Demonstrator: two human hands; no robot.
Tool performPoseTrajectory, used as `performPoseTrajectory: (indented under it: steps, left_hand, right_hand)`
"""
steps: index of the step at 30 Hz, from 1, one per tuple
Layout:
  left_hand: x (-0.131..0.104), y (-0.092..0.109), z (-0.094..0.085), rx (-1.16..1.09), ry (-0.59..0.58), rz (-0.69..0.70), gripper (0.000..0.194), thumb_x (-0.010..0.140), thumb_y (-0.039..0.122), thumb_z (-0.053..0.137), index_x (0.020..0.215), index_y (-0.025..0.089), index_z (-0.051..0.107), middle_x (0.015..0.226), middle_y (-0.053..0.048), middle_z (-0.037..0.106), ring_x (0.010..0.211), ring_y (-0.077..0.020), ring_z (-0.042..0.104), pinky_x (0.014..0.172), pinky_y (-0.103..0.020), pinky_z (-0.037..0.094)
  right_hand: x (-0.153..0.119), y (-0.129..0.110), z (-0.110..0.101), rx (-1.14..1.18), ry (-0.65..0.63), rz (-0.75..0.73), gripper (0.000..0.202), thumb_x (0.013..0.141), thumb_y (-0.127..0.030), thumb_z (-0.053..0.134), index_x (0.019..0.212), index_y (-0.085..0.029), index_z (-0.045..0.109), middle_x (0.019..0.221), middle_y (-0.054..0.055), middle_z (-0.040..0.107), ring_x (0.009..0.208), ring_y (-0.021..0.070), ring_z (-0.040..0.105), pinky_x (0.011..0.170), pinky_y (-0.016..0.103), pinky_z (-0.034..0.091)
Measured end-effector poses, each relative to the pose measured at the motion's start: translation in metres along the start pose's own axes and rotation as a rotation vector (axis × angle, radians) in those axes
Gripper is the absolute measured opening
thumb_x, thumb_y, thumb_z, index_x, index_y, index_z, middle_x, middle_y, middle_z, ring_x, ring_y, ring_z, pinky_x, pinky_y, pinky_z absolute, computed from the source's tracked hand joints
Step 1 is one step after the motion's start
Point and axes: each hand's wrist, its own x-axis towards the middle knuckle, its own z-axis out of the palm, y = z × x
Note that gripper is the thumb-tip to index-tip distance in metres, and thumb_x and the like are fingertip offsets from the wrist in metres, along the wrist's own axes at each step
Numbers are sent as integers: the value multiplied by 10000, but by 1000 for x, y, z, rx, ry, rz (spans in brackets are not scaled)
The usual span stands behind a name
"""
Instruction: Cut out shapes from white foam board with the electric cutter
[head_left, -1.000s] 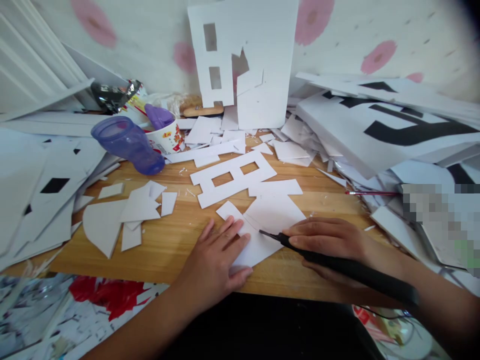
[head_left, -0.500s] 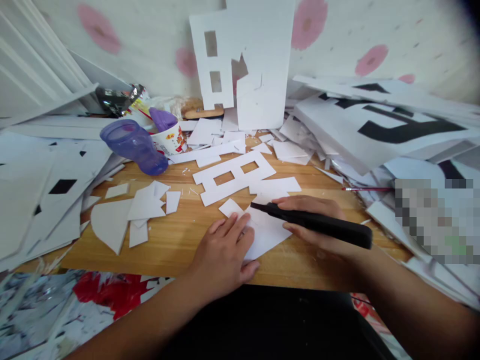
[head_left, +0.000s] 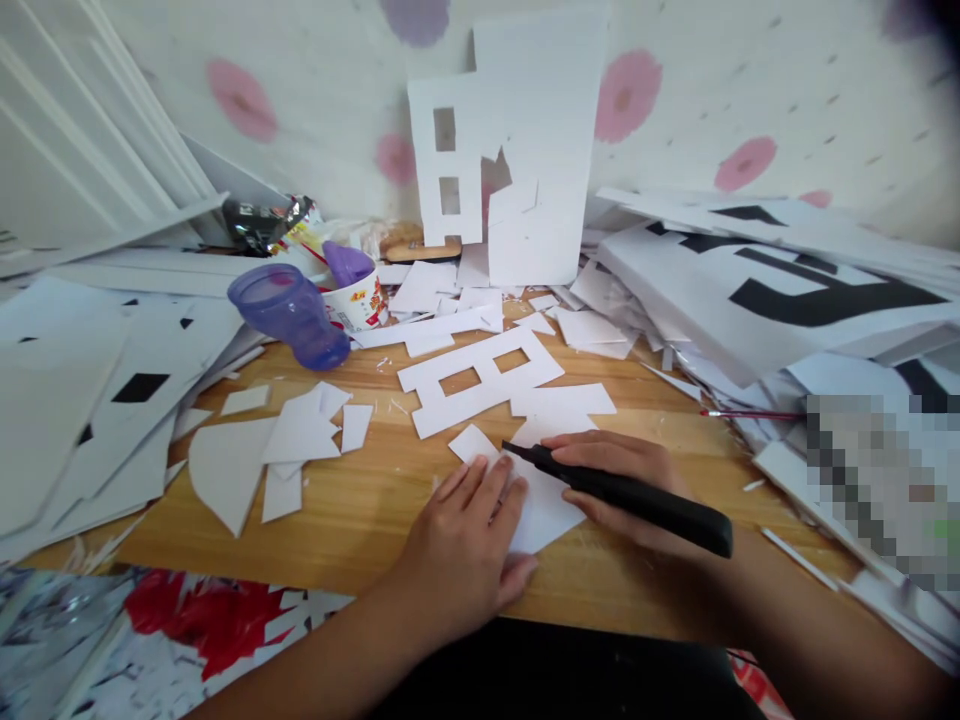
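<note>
- Left hand (head_left: 469, 535): bare, with slim fingers, at the near side of the surface (head_left: 352, 545).
- Right hand (head_left: 626, 475): also bare, partly hidden, above the surface.
- Left forearm (head_left: 330, 645) and right forearm (head_left: 817, 610): uncovered as far as they show, both reaching past the surface's near edge.
- Clothing (head_left: 570, 675): plain black, below the surface's near edge, too dark to tell which garment.

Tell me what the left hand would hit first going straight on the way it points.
The left hand would probably meet the tip of the black tool first, though depth is unclear.
</note>
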Motion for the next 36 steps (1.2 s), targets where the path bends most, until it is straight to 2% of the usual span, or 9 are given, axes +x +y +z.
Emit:
performPoseTrajectory:
  steps: [7, 14, 20, 36]
  left_hand:
    - [2, 0, 0, -1, -13, -10, 593, 802, 468, 624, 1271, 105, 605, 1359, -193, 568, 1211, -375, 575, 997, -507, 507]
    - [2, 1, -1, 18, -24, -5, 557, 810, 445, 619, 1265, 123, 615, 1367, -176, 564, 1200, -378, 584, 1003, -537, 492]
    - [3, 1, -2, 41, -8, -2, 539, 806, 425, 615, 1253, 125, 626, 1354, -163, 579, 1189, -372, 593, 988, -531, 499]
    - [2, 1, 0, 42, -7, -13, 507, 852, 437, 572, 1259, 137, 616, 1357, -149, 576, 1203, -361, 586, 999, -543, 466]
  right_hand:
    - [-3, 2, -7, -20, -51, -54, 397, 839, -166, 668, 1222, -218, 579, 1176, 128, 693, 1058, 198, 686, 872, 320, 584]
    - [-18, -3, -21, -66, -131, -5, 376, 854, -178, 653, 1223, -209, 588, 1177, 124, 688, 1074, 201, 676, 888, 312, 573]
    - [-27, -10, -33, -84, -186, 53, 369, 862, -177, 634, 1223, -246, 595, 1210, 101, 686, 1063, 198, 682, 871, 299, 569]
    - [-37, -18, -46, -81, -217, 98, 459, 819, -129, 658, 1243, -292, 590, 1231, 66, 682, 1067, 205, 677, 886, 294, 557]
